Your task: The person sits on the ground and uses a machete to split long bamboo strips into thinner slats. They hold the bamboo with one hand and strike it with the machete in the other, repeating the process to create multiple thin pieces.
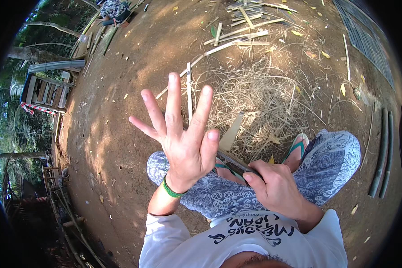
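My left hand (185, 143) is raised in front of me, its fingers spread wide and nothing in its grasp. A green band (172, 187) circles that wrist. My right hand (274, 185) is closed around a dark, long tool that looks like a knife (233, 163), held low over my lap. The tool's far end passes behind my left hand, so its full shape is hidden. A flat, tan, blade-shaped piece (231, 134) stands just beyond it; whether the two are joined I cannot tell. Past it, a heap of thin, curled bamboo shavings (263, 100) covers the ground.
Split bamboo strips (243, 33) lie scattered beyond the shavings. Two dark poles (379, 154) rest at the right, below a slatted panel (366, 38). My feet wear teal flip-flops (298, 147). Another person (114, 11) crouches far left, above a wooden structure (47, 91).
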`<state>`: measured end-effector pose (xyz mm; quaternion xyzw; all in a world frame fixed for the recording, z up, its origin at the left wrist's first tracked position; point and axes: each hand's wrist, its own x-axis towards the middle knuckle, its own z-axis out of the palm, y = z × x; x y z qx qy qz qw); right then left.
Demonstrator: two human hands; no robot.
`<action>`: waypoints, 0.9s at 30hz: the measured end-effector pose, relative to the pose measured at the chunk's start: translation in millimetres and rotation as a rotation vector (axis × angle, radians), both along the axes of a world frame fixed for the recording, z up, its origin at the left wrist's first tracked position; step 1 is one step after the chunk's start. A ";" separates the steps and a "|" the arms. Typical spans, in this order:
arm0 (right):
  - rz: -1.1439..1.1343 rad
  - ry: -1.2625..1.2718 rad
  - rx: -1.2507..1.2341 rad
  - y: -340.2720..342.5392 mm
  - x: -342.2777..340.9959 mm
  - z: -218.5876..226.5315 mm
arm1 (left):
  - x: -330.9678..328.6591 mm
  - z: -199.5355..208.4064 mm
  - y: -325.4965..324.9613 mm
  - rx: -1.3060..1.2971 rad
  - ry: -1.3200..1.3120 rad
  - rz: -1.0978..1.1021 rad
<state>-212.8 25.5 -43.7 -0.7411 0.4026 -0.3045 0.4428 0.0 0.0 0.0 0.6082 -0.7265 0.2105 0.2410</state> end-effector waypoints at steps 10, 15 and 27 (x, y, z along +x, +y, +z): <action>-0.060 0.076 -0.075 -11.4 14.0 -0.6 | 8.3 16.4 6.9 -0.034 0.193 -0.085; -0.045 0.106 -0.121 -16.7 19.9 -1.8 | 11.9 -5.7 20.0 -0.308 0.390 -0.314; -0.042 0.048 -0.119 -21.4 13.1 -8.0 | -9.4 -56.8 31.6 -0.171 0.633 -0.326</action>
